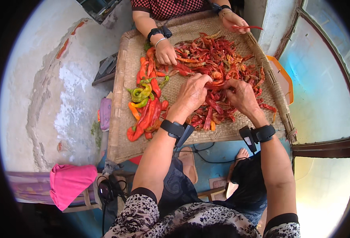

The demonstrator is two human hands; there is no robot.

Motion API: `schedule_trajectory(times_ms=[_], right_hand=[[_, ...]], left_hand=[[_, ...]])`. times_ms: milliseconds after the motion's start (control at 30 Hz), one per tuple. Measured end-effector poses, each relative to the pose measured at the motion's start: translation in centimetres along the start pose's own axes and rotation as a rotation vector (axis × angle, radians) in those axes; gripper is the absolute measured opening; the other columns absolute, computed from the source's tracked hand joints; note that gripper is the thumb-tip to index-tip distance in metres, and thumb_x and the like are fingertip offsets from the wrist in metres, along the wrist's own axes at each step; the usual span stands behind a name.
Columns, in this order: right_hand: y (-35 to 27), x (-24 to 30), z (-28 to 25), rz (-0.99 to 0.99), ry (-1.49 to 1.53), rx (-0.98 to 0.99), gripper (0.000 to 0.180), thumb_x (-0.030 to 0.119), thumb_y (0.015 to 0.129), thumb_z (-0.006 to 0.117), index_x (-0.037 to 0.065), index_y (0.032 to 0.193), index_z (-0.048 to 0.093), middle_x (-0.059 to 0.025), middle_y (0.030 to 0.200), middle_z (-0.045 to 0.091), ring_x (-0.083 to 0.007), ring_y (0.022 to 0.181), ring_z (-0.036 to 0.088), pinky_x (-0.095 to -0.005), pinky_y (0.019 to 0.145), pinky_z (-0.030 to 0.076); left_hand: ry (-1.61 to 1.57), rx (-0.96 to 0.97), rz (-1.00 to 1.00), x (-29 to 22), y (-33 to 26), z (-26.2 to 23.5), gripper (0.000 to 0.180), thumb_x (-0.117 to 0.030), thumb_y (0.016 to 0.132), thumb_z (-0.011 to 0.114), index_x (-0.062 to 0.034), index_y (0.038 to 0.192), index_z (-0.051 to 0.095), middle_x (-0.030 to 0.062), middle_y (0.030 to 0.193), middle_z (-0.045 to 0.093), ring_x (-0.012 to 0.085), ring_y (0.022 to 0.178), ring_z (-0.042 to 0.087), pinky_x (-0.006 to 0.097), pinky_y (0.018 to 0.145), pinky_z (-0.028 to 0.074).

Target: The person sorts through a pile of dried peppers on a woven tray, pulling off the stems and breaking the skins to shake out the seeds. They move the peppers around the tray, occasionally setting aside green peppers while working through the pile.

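Observation:
My left hand point(194, 94) and my right hand point(243, 98) are close together over a heap of dried red chili peppers point(210, 47). Both are closed in a pinch on one wrinkled red chili pepper point(215, 85) that spans the gap between them. The heap covers the middle and right of a woven tray point(120, 115). Along the tray's left side lie plump fresh peppers point(145, 121), mostly red, with a few green and orange ones among them. My fingers partly hide the held pepper's ends.
Across the tray, a co-worker's hand point(166, 53) reaches among the peppers; their other hand point(233, 22) holds a thin red chili. A framed window point(322, 79) stands right, a peeling wall point(71, 95) left. Pink cloth point(71, 184) hangs lower left, and black cables point(206, 156) run below the tray.

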State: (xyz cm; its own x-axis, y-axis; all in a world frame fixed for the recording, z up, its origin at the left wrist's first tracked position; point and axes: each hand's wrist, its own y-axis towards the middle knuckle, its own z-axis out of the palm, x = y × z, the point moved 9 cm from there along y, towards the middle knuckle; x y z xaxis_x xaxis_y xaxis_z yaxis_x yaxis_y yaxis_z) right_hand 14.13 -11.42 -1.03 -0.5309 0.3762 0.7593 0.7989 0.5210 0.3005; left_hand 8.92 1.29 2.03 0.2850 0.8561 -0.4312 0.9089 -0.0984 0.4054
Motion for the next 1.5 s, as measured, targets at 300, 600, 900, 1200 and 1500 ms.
schedule_trajectory(times_ms=[300,600,900,1200,1500], right_hand=[[-0.7,-3.7,-6.9,0.181,0.385,-0.109,0.012,0.004,0.086,0.056,0.0,0.096,0.061,-0.0022,0.07,0.059,-0.0089,0.065,0.056,-0.0229,0.058,0.045],[-1.5,-6.8,-10.2,0.337,0.67,-0.576,0.045,0.017,0.089,0.057,-0.002,0.128,0.043,-0.0087,0.099,0.059,-0.0101,0.078,0.056,-0.0207,0.062,0.048],[-1.2,5.6,0.6,-0.134,0.174,0.176,0.032,0.022,0.08,0.069,-0.001,0.101,0.061,-0.0131,0.083,0.065,-0.0196,0.075,0.063,-0.0313,0.067,0.05],[-0.8,1.0,-1.7,0.084,0.326,0.191,0.015,0.015,0.087,0.061,0.0,0.085,0.061,-0.0005,0.067,0.055,-0.0083,0.059,0.049,-0.0248,0.055,0.042],[-1.1,-8.2,-9.5,0.349,1.123,-0.488,0.022,0.021,0.09,0.057,0.0,0.097,0.058,-0.0054,0.085,0.063,-0.008,0.064,0.054,-0.0194,0.056,0.045]], left_hand=[[-0.037,0.084,0.112,-1.7,-2.6,-1.4,0.026,0.008,0.071,0.054,-0.0023,0.095,0.055,0.0147,0.092,0.056,0.0344,0.086,0.057,0.04,0.074,0.046],[-0.1,0.127,-0.051,-0.2,-3.6,-2.4,0.022,-0.001,0.077,0.059,-0.0057,0.098,0.059,0.0156,0.086,0.06,0.0343,0.08,0.059,0.041,0.07,0.047],[0.019,0.105,-0.044,-1.6,-2.9,-2.8,0.026,-0.006,0.079,0.062,-0.0046,0.104,0.058,0.0182,0.09,0.063,0.036,0.08,0.061,0.039,0.069,0.048],[-0.007,0.039,-0.111,0.5,-3.4,-3.7,0.029,-0.005,0.08,0.061,-0.0059,0.109,0.055,0.0186,0.084,0.064,0.0313,0.08,0.064,0.038,0.067,0.049],[-0.329,0.019,-0.346,3.1,-3.2,-2.2,0.026,0.002,0.082,0.051,-0.0015,0.107,0.054,0.0172,0.087,0.064,0.0255,0.077,0.064,0.034,0.069,0.051]])
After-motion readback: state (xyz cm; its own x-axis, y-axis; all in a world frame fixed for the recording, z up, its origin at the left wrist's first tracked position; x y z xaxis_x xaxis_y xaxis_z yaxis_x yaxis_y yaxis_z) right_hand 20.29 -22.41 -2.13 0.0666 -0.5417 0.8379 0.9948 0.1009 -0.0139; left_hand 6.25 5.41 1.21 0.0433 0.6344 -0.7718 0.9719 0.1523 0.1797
